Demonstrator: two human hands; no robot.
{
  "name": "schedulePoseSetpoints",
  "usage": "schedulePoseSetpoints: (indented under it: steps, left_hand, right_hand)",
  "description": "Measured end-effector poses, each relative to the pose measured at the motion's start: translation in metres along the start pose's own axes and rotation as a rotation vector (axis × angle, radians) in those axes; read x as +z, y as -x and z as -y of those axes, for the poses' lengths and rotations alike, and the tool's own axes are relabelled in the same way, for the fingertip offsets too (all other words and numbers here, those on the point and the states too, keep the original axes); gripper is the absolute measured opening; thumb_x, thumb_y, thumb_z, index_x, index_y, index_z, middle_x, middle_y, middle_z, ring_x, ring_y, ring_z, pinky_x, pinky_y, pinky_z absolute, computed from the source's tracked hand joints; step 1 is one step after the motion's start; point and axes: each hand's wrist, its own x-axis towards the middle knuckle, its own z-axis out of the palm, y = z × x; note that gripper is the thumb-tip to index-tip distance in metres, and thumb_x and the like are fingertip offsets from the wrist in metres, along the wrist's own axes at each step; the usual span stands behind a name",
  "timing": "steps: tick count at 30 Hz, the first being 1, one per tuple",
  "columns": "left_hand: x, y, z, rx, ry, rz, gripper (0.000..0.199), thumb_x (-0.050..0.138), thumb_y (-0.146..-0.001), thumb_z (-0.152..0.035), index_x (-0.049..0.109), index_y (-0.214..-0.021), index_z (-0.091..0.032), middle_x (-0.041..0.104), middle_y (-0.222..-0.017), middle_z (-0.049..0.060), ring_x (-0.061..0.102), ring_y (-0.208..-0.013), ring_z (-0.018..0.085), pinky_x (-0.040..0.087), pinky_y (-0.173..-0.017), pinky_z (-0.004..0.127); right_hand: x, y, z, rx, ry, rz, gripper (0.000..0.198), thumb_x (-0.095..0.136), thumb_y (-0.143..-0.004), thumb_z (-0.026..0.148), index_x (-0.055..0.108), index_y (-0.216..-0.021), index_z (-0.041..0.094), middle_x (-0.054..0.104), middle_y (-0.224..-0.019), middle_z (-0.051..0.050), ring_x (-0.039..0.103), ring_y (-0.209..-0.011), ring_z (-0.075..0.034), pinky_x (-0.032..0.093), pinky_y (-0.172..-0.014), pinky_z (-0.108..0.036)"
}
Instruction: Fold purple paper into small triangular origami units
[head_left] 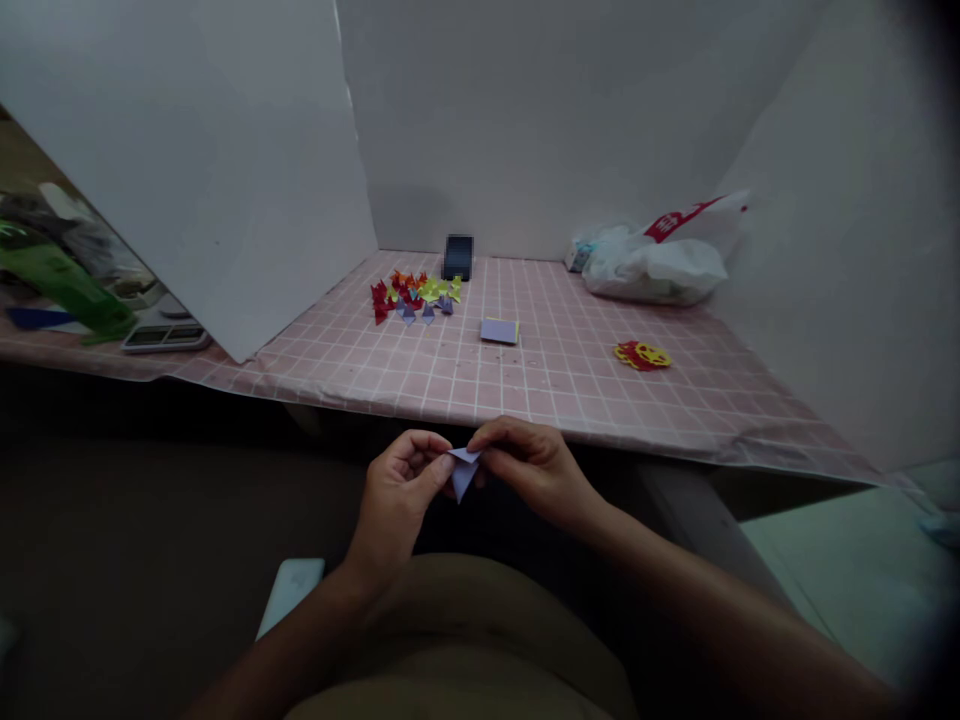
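Between my two hands, just in front of the table's near edge, is a small folded piece of lavender paper (463,478) with a point hanging down. My left hand (405,490) pinches its left corner between thumb and fingers. Its upper right corner is pinched by the thumb and forefinger of my right hand (536,470). On the table beyond lies a small stack of square paper (499,331), lavender on top with a yellow edge showing. Farther left, several folded paper figures (412,295) in red, orange, yellow and lavender sit in a cluster.
A dark phone-like object (458,257) stands against the back wall. White plastic bags (652,265) sit at the back right, with red and yellow cut-outs (642,355) nearer. A white panel (225,180) rises at left; behind it are a green bottle (67,280) and a scale (166,336).
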Motion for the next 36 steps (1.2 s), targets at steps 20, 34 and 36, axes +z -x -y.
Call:
schedulePoseSetpoints:
  steps: [20,34,36]
  left_hand:
    - [-0.0049,-0.0023,0.0035,0.048,-0.046,-0.041,0.006,0.074,-0.078,-0.019,0.073,-0.084,-0.02,0.07,-0.074,-0.002,0.061,-0.067,0.009,0.047,-0.063,0.018]
    - [-0.0054,-0.0019,0.0032,0.075,-0.052,-0.046,0.004,0.073,-0.077,-0.019,0.073,-0.08,-0.02,0.067,-0.072,-0.002,0.057,-0.065,0.011,0.045,-0.062,0.021]
    - [-0.0061,-0.0016,0.0035,0.083,-0.076,-0.043,0.003,0.073,-0.078,-0.019,0.073,-0.081,-0.021,0.067,-0.071,-0.003,0.056,-0.063,0.011,0.044,-0.061,0.022]
  right_hand:
    - [0.0046,0.001,0.0016,0.037,-0.068,-0.013,0.009,0.063,-0.082,0.013,0.064,-0.089,0.019,0.064,-0.073,0.002,0.063,-0.061,-0.011,0.049,-0.06,-0.025]
    - [0.0065,0.0002,-0.0065,0.122,-0.356,-0.043,0.005,0.07,-0.078,0.017,0.066,-0.081,0.019,0.068,-0.064,0.003,0.065,-0.057,-0.012,0.051,-0.061,-0.025]
    - [0.0066,0.0002,-0.0071,0.133,-0.382,-0.053,0.004,0.069,-0.077,0.017,0.067,-0.08,0.019,0.068,-0.063,0.004,0.065,-0.055,-0.012,0.051,-0.06,-0.025]
